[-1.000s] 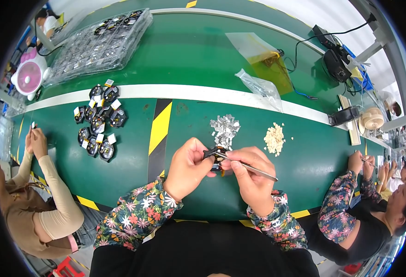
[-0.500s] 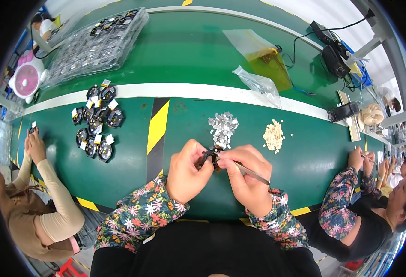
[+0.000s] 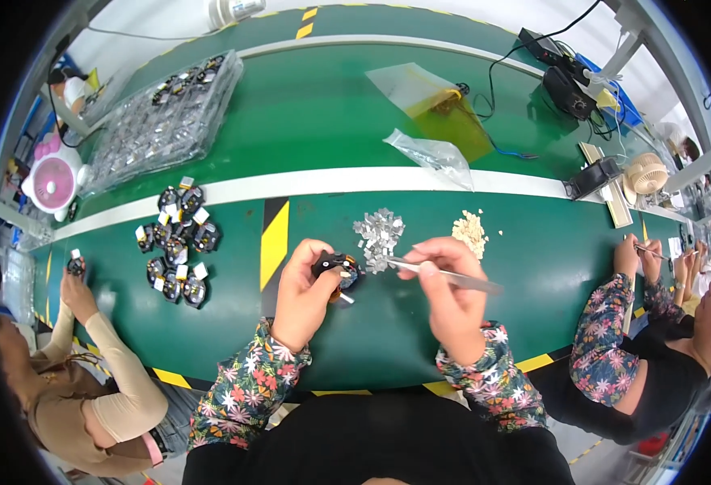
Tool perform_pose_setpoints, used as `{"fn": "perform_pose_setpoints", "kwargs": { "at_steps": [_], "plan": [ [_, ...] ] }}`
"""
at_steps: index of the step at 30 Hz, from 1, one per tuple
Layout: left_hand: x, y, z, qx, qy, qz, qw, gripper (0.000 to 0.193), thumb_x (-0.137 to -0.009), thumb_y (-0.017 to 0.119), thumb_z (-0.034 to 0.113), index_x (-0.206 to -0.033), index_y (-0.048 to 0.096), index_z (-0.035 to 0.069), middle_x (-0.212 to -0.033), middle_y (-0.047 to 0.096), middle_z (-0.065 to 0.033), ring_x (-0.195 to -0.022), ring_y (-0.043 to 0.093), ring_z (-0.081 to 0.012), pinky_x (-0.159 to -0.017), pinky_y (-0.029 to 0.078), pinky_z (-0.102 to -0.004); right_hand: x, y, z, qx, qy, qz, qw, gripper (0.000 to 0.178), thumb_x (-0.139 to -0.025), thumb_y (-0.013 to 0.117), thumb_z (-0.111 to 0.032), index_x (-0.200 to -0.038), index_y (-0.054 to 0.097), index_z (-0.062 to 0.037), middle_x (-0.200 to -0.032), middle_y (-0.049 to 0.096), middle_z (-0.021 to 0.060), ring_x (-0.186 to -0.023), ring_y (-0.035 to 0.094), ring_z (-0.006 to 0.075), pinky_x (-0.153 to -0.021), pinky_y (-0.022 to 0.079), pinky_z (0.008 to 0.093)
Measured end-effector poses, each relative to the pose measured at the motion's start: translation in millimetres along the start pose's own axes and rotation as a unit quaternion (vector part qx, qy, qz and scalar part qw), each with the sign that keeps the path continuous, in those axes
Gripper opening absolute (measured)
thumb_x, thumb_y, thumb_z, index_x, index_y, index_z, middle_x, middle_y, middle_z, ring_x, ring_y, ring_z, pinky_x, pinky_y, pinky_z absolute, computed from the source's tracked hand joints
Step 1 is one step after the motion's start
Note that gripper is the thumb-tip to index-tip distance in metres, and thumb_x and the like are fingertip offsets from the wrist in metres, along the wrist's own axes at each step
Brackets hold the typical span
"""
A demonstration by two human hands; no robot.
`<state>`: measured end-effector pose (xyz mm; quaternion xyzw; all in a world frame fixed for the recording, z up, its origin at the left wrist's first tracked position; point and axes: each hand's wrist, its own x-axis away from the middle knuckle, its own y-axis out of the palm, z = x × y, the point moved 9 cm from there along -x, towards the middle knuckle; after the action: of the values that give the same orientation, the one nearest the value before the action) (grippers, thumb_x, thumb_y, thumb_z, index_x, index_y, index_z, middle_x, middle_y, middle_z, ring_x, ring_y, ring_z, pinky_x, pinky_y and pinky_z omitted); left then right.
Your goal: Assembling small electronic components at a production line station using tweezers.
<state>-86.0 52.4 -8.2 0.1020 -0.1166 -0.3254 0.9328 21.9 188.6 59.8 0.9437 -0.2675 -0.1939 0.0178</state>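
Observation:
My left hand (image 3: 300,297) is closed around a small black round electronic part (image 3: 350,280) with a white tab hanging from its lower side. Metal tweezers (image 3: 470,282) are pinched in my right hand (image 3: 455,303). Their tips reach the lower right edge of a pile of small silver-grey pieces (image 3: 378,230); whether they grip one is too small to tell. Right of that pile lies a heap of cream-coloured chips (image 3: 470,232), just beyond my right fingers. To the left, a cluster of similar black parts with white tabs (image 3: 176,234) rests on the green table (image 3: 388,339).
Behind a white strip (image 3: 315,179) lie a plastic bag (image 3: 432,158), a yellow-green sheet (image 3: 456,129) and stacked clear trays (image 3: 157,125) of parts. A pink-and-white fan (image 3: 53,182) stands far left, a beige fan (image 3: 646,174) far right. Co-workers sit on both sides.
My right hand with the tweezers has moved away from the black part, rightward, with the tips now at the grey pile. My left hand has turned the part, showing more of it. The view has shifted slightly.

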Motion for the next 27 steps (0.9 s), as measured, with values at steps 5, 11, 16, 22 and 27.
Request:
{"fn": "perform_pose_setpoints", "kwargs": {
  "at_steps": [5,11,16,22,27],
  "plan": [
    [4,-11,13,0.058,-0.037,0.014,0.998,0.021,-0.083,0.049,-0.001,-0.102,0.045,0.006,-0.088,0.058,-0.0059,-0.068,0.06,-0.0127,-0.055,0.049,-0.0233,4,-18,14,-0.047,0.067,0.027,0.996,0.016,-0.089,0.05,-0.005,-0.104,0.05,0.0016,-0.09,0.058,0.0106,-0.076,0.058,0.0152,-0.067,0.051,0.0268],
    [13,-41,27,-0.161,0.098,0.083,0.979,0.013,-0.085,0.057,0.002,-0.097,0.056,0.0,-0.084,0.063,-0.0055,-0.065,0.057,-0.0075,-0.054,0.043,-0.018,1,-25,21,-0.066,0.101,0.035,0.992,0.017,-0.088,0.052,-0.006,-0.103,0.051,0.0008,-0.088,0.058,0.0086,-0.073,0.057,0.0107,-0.062,0.049,0.0229],
    [28,-2,56,-0.529,0.248,0.057,0.809,0.022,-0.077,0.062,-0.002,-0.098,0.061,0.001,-0.078,0.06,-0.0132,-0.068,0.058,-0.0271,-0.06,0.047,-0.0325,-3,-24,18,-0.031,0.097,0.015,0.995,0.016,-0.088,0.051,-0.005,-0.103,0.053,0.0004,-0.088,0.058,0.0077,-0.071,0.056,0.0091,-0.061,0.048,0.0212],
    [49,38,88,-0.606,0.415,0.049,0.677,0.026,-0.073,0.062,-0.002,-0.099,0.062,0.002,-0.079,0.058,-0.0109,-0.069,0.057,-0.0264,-0.061,0.046,-0.0351,-2,-25,15,-0.018,0.077,0.013,0.997,0.016,-0.087,0.052,-0.004,-0.102,0.054,-0.0005,-0.088,0.058,0.0072,-0.07,0.056,0.0087,-0.061,0.047,0.0212],
    [44,57,58,-0.692,0.376,-0.088,0.61,0.035,-0.067,0.058,-0.003,-0.102,0.062,0.001,-0.076,0.055,-0.008,-0.067,0.055,-0.0238,-0.057,0.046,-0.0319,-2,-24,11,-0.011,0.046,0.02,0.999,0.015,-0.087,0.051,-0.004,-0.102,0.053,-0.0002,-0.088,0.058,0.0066,-0.069,0.055,0.0084,-0.06,0.047,0.021]
  ]
}}
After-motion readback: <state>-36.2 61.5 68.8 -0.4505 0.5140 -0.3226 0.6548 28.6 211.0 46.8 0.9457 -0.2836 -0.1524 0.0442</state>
